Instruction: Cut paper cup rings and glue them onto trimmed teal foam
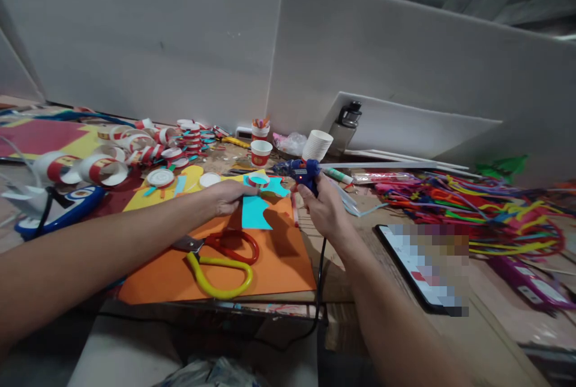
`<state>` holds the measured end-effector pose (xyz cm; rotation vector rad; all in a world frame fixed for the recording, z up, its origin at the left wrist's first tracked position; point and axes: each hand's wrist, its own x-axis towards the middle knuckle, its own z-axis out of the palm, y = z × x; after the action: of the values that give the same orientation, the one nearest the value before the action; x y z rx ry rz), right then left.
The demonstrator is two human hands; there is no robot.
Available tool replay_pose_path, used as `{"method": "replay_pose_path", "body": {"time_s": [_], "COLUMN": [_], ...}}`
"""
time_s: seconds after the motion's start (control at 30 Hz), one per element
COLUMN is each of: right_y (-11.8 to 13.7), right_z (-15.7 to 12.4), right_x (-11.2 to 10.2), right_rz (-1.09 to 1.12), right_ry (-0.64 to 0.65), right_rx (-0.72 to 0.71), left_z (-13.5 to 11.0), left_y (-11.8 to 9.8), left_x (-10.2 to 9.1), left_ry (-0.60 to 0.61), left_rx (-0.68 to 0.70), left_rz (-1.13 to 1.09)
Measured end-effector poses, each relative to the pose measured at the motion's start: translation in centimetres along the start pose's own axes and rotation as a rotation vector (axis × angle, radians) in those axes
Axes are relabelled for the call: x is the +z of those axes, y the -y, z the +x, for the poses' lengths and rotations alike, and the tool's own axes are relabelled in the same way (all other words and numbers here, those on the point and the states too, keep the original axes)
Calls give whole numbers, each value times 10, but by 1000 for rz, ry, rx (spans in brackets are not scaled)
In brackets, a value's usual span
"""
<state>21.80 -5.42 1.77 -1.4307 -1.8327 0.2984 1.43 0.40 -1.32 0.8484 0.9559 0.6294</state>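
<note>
L hand [227, 196] fingers pinch the cyan paper [256, 216] w/ a round cup piece [258, 179] at its top, held above the orange sheet [283, 282]. R hand [324, 204] fingers are wrapped round a blue glue gun [307, 178] — by the sheet's far right corner. Scissors [220, 261] on the sheet, phone [407, 267] to its R, pipe cleaners [477, 201] further R — cup stack [317, 147] past its far edge.

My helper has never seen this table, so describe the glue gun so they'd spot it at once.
Find the big orange sheet under the red-and-yellow-handled scissors. By its far right corner, the right hand grips the glue gun, in front of a stack of white cups. It's dark blue with a small glowing red light, unlike the pale cups behind.
</note>
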Motion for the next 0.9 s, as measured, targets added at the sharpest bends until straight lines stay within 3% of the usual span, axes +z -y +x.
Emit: {"method": "replay_pose_path", "body": {"time_s": [0.07,0.17,0.27,0.33,0.4,0.47,0.57,0.9], "right_y": [0,1,3,3,4,5,8,6], "right_z": [-1,-2,-3,-3,-3,-4,-4,-5], "right_x": [0,0,0,0,0,0,0,12], "right_rz": [-8,-60,-111,-127,-134,-142,-152,-101], "right_ry": [13,49,81,92,103,124,175,261], "right_rx": [-8,14,61,67,65,73,120,123], "left_z": [-7,-17,-16,-8,3,13,21,22], "left_y": [1,-13,-31,-34,-28,-16,1,7], "left_x": [0,-10,-27,-37,-43,-45,-46,-47], "left_ry": [10,60,-114,-241,-284,-168,-48,-13], "left_rx": [1,-126,36,297,554,666,692,688], "left_rz": [114,656,1150,1357,1319,1216,1093,1052]}}
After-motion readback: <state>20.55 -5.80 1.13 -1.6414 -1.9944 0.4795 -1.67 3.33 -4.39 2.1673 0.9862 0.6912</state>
